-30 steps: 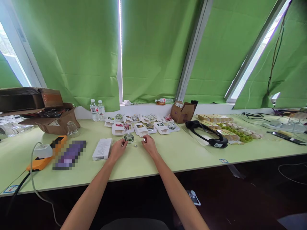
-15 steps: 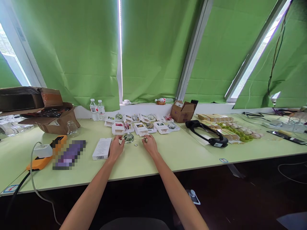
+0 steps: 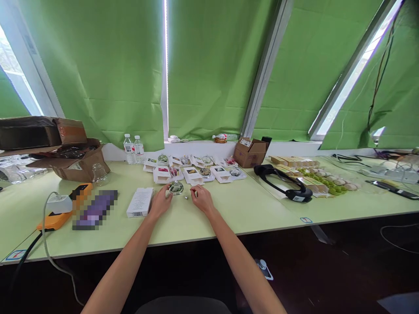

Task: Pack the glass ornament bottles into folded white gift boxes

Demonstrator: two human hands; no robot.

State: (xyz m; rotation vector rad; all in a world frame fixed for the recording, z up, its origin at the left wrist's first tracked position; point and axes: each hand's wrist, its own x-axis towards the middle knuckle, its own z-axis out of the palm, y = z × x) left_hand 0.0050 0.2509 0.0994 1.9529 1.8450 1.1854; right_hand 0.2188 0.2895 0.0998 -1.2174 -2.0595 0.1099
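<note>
Glass piece [image 3: 176,188] rests on the bench [image 3: 255,209], between your left hand [image 3: 160,201] and right hand [image 3: 202,198]. Step in hand appears to be fingertip work beside it. Both hands are curled; you cannot tell whether either pinches anything. Metal part [image 3: 186,197] lies near; your next move likely calls for a light, precise grip. White box [image 3: 139,203] lies left.

1. A single head-worn camera looks forward and down across the desk [image 3: 255,209].
2. It sits well back from the fingers [image 3: 197,189], above the forearms [image 3: 127,257] at the near edge.
3. Its wide view reaches the far green blinds [image 3: 212,74].
</note>
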